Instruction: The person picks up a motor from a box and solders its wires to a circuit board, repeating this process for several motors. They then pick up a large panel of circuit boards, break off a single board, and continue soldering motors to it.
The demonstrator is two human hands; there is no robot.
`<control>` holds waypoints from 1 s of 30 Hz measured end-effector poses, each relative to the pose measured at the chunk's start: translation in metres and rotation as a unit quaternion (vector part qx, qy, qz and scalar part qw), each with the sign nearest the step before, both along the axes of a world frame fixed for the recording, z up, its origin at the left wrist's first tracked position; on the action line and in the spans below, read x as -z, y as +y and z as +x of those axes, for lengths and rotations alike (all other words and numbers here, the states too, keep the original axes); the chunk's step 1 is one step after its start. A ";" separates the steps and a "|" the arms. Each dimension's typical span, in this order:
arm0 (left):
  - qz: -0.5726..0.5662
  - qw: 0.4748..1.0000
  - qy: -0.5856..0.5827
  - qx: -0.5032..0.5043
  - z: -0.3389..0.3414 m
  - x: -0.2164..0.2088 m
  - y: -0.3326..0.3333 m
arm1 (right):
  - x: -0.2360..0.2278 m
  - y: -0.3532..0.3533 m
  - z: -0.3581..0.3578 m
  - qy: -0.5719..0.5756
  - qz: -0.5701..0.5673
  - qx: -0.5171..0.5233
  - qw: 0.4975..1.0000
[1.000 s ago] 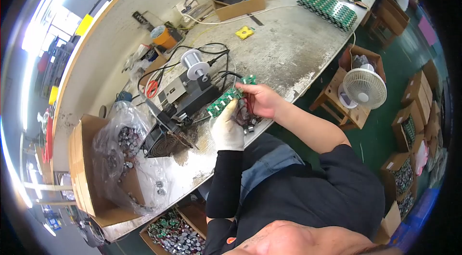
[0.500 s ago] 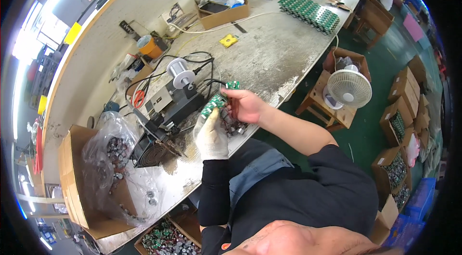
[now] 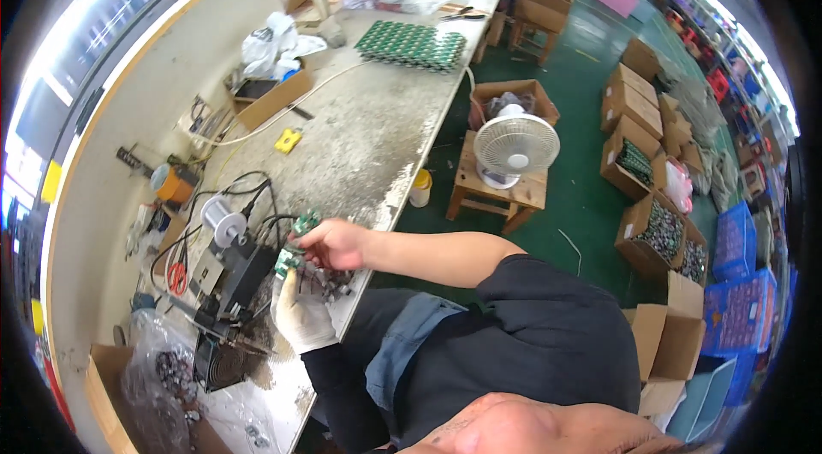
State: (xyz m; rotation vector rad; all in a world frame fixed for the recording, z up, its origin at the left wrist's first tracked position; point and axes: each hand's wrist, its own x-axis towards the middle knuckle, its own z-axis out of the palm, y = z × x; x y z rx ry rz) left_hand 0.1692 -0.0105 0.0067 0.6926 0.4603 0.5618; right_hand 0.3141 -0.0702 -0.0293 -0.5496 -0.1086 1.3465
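My left hand point(image 3: 301, 317), in a white glove, is closed with its thumb on a small green circuit board point(image 3: 288, 262). My bare right hand point(image 3: 336, 246) is close beside it, fingers pinched on another green circuit board piece point(image 3: 306, 222). Whether the two pieces are joined is hidden by the fingers. Below my right hand, a pile of small silvery parts point(image 3: 332, 284) lies at the bench edge. Left of the hands is a black soldering device point(image 3: 244, 278) with a white wire spool point(image 3: 223, 221) on top.
A panel of green boards point(image 3: 411, 44) lies at the bench's far end. A yellow piece point(image 3: 288, 140) and a cardboard box point(image 3: 272, 100) are on the bench. A fan point(image 3: 516, 150) stands on a wooden stool point(image 3: 469, 188) to the right. A plastic bag point(image 3: 154, 368) of parts sits lower left.
The whole view has turned, so the bench and both hands appear further left and lower. The board in my left hand now looks more tilted. Both hands keep their holds.
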 end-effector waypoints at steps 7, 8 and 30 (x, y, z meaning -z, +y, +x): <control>0.126 0.987 0.074 -0.066 0.002 -0.005 -0.001 | -0.025 -0.002 -0.024 -0.137 -0.013 0.104 0.985; 0.140 0.984 0.084 -0.066 0.001 -0.006 -0.001 | -0.023 -0.001 -0.024 -0.144 -0.020 0.107 0.984; 0.041 0.991 -0.094 -0.083 0.006 0.043 -0.041 | -0.061 -0.049 -0.056 -0.760 -0.022 0.086 0.644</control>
